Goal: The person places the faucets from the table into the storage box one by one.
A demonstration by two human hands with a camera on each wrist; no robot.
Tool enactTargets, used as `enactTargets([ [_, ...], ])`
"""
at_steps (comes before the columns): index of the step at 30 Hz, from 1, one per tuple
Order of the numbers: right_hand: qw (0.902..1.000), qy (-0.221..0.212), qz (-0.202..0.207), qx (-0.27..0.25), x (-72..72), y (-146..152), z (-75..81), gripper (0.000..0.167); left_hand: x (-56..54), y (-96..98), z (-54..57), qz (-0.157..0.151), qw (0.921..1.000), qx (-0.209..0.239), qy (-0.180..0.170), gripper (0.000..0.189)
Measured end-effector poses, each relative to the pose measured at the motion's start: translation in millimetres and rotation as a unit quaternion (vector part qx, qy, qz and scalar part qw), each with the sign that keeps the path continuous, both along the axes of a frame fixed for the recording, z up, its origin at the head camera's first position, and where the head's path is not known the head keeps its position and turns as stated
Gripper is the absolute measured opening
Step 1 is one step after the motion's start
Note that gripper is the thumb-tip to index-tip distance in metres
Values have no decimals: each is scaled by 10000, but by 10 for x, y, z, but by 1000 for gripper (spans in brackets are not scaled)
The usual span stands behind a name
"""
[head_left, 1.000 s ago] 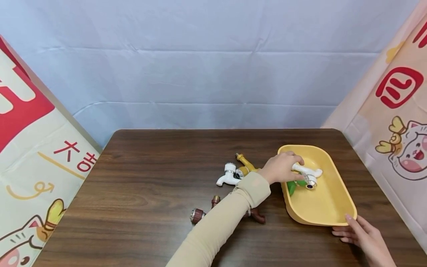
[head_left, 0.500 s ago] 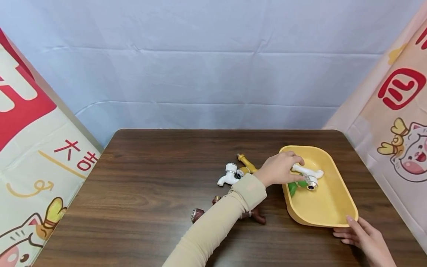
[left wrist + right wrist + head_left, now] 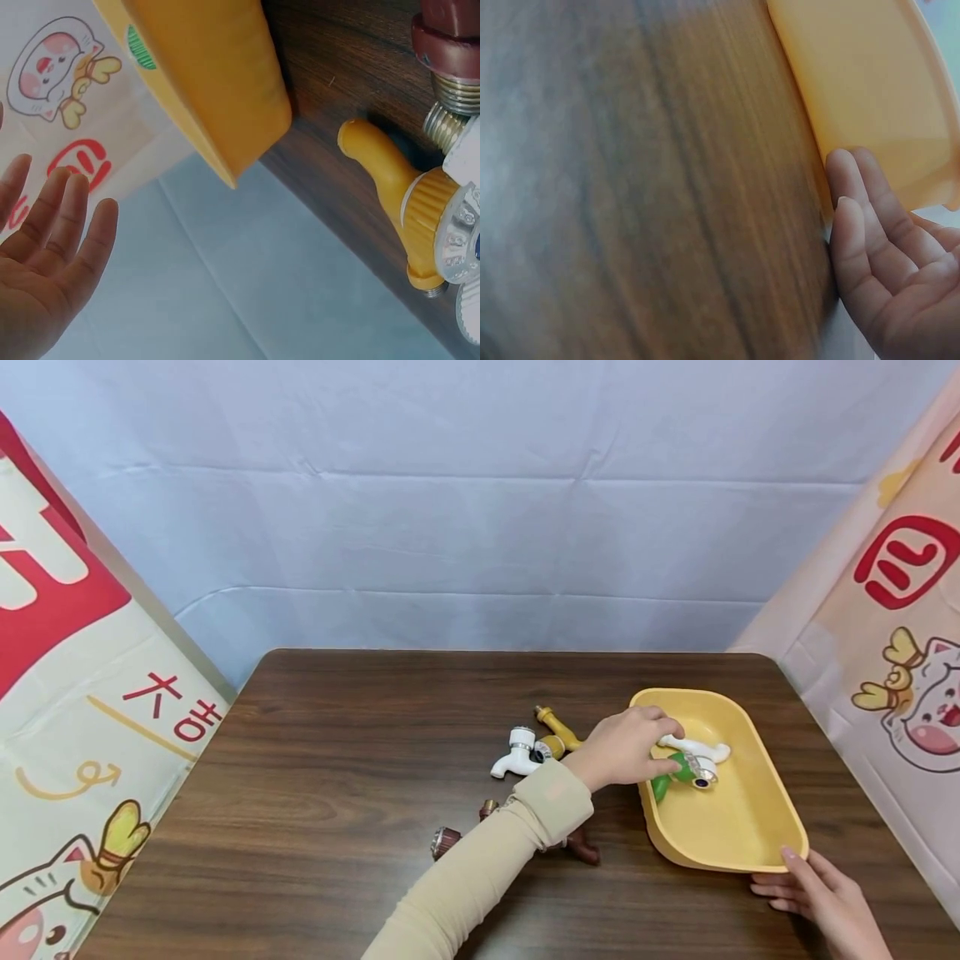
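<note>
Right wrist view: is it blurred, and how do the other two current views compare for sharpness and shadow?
Right wrist: tabletop smeared and soft, with a pale sheen at the left edge; right hand clearer. Left wrist: yellow tap fairly crisp, a dark shadow beside it. Head: evenly lit, backdrop creases readable, small tap details hard to make out.

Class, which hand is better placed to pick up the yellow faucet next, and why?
Probably the left hand: it looks empty and is nearer the yellow faucet, while the right hand, farther off, grips the yellow tray at a corner.
</note>
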State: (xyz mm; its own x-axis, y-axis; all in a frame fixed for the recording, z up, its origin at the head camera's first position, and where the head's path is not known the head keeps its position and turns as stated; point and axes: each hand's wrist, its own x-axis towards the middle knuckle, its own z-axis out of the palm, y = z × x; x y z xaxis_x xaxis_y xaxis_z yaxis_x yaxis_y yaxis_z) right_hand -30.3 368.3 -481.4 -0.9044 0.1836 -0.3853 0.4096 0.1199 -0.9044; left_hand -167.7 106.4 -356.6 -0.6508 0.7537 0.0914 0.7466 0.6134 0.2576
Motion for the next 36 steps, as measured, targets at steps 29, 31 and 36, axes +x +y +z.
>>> enactTargets([
  [29,9999,-115,28,43,-4,-8,38,48,207,-344,65,-2,9973,557,485,36],
  [31,9998,-163,32,98,-7,-15,48,52,216,-369,71,32,9972,574,469,37],
  [36,9996,-214,53,163,-5,-28,65,55,234,-444,70,69,9970,670,391,38],
])
